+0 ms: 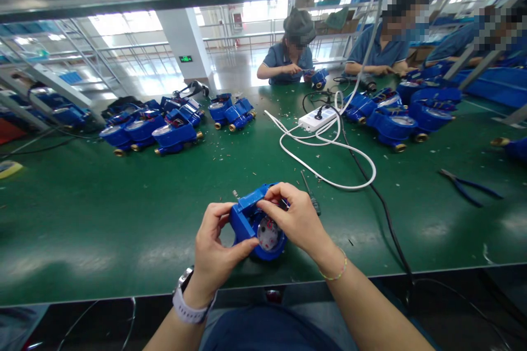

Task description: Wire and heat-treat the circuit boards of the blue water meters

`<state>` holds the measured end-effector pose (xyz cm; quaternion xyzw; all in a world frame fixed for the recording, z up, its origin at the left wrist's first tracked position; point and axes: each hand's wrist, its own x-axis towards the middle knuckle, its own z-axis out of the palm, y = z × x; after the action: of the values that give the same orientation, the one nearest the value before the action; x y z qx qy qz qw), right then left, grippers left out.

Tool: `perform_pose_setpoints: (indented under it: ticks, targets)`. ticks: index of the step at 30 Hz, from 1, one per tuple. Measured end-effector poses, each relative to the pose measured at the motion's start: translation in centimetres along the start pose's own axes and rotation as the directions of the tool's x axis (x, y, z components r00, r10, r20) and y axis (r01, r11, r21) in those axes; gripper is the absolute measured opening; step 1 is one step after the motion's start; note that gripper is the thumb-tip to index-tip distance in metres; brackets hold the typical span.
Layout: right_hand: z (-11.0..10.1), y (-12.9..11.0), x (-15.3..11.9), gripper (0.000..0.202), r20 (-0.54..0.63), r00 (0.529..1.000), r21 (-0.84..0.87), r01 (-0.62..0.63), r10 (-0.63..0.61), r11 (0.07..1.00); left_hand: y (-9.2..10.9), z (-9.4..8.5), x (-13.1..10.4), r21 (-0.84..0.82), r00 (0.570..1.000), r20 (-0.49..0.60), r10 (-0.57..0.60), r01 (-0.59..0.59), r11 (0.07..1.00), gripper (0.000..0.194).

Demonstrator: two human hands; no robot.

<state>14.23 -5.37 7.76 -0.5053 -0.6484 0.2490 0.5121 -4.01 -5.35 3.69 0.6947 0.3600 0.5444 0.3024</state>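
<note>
Two hands, left (pixel 220 249) gripping blue meter (pixel 247 225), right (pixel 296 216) fingers bent at its rim, their tips partly hidden.

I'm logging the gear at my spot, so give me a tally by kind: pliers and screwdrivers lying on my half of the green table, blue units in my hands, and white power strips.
Pliers: 1
Screwdriver: 1
Blue unit: 1
White power strip: 1
Total: 4
</note>
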Motion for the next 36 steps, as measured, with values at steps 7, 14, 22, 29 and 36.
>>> perform_pose_setpoints:
  ticks: [7,14,22,29,36]
  targets:
    - [0.5,-0.5,-0.4,0.015,-0.043,0.997,-0.058,0.057,-0.06,0.997,-0.1,-0.1,-0.4,0.102,0.997,-0.038,0.069,-0.065,0.993,0.053]
    - [0.1,0.1,-0.1,0.018,0.003,0.997,0.08,0.082,-0.082,0.993,-0.5,-0.5,-0.6,0.02,0.997,-0.055,-0.061,0.062,0.998,0.055]
    - [-0.9,1.4,0.9,0.02,0.226,0.973,0.231,-0.088,0.034,0.969,-0.4,-1.3,0.6,-0.272,0.975,0.02,-0.219,0.216,0.938,0.05]
    - [-0.9,0.5,1.1,0.009,0.162,0.987,0.105,-0.032,0.014,0.994,-0.5,-1.4,0.7,-0.277,0.973,0.01,-0.232,0.226,0.934,0.053]
    - [-1.6,1.5,1.9,0.013,0.27,0.963,0.213,-0.081,0.021,0.974,-1.2,-1.8,1.9,-0.372,0.958,0.106,-0.267,0.287,0.883,0.057]
